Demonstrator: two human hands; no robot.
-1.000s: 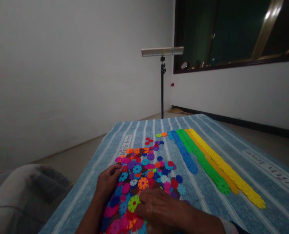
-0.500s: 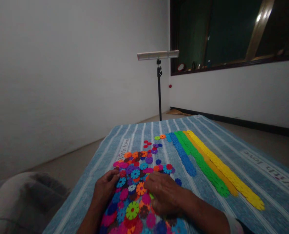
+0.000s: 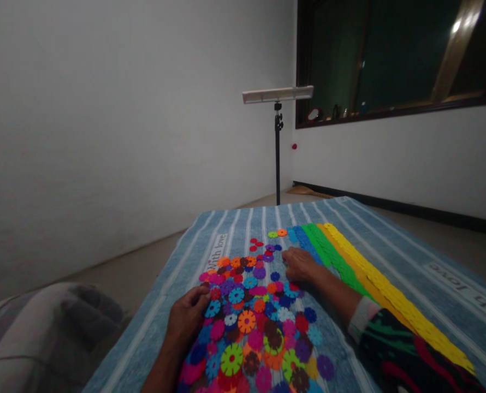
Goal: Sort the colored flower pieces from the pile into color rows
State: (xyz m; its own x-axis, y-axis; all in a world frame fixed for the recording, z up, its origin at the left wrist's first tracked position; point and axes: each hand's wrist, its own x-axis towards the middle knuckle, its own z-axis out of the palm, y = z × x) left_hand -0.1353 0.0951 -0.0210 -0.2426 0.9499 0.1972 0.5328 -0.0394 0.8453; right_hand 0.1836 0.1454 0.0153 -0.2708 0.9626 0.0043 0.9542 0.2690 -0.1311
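My left hand (image 3: 189,307) rests at the left edge of a loose heap of colourful notched plastic discs (image 3: 247,322). Its fingers are curled together against the discs; whether one is pinched there is hidden. Beyond the heap, my right hand (image 3: 302,266) is over the cloth beside the row of overlapping blue discs (image 3: 302,234). The right fingers are closed, and what they hold cannot be made out. Right of the blue row lie a green row (image 3: 329,254), an orange row (image 3: 327,232) and a yellow row (image 3: 402,303). My right forearm hides parts of these rows.
A blue striped cloth (image 3: 144,322) covers the surface. A lime disc (image 3: 272,234) and an orange disc (image 3: 282,232) lie at the far end, with small red discs (image 3: 254,243) nearer. Behind stands a lamp on a black pole (image 3: 278,158). Grey fabric (image 3: 54,333) is at left.
My right hand has moved forward and right, from over the heap to beside the blue row, uncovering more discs. My left hand stays at the heap's edge. The view has shifted slightly.
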